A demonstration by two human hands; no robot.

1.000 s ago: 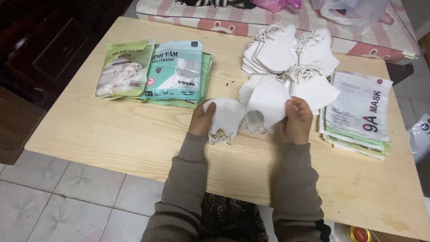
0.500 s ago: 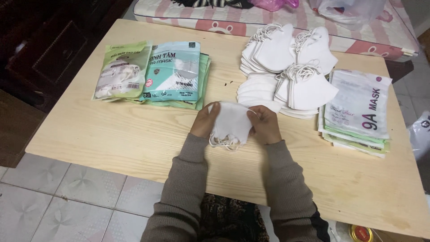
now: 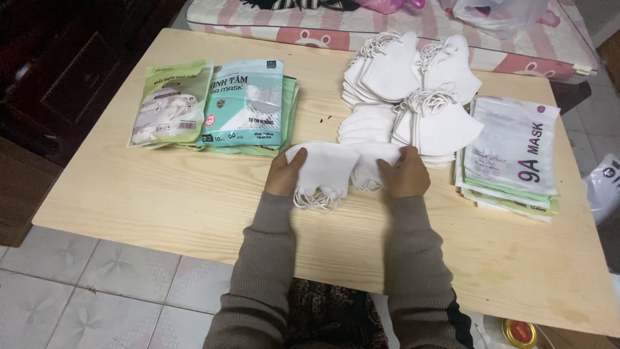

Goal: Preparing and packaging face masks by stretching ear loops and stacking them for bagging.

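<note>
Right now both my hands sit at the middle of the frame, low on the pale wooden worktop (image 3: 161, 194). My left hand (image 3: 284, 178) is closed on a small bundle of white face masks (image 3: 323, 169), thumb on top and fingers under the left edge, so the folded pieces stay squared against each other. Their ear loops (image 3: 315, 200) hang loose off the lower edge toward me, which keeps them out of the fold. My right hand (image 3: 405, 176) is clamped on the other end of the same bundle, where a second clump of white fabric bunches up; I cannot tell whether that clump is part of the one stack or a separate few. The bundle rests on the worktop between my hands, just below the nearest heap.

Up and to the right lie the loose white masks (image 3: 413, 90) in several overlapping heaps, close enough to reach without leaning. At the right edge of the frame is a flat stack of empty printed pouches (image 3: 513, 155), just beside the heaps. At upper left, well apart from my hands, lie filled packs: a pale green pack (image 3: 168, 103) overlapping a teal pack (image 3: 248, 100), with more green ones beneath. A striped mattress (image 3: 323, 32) borders the worktop's far side.
</note>
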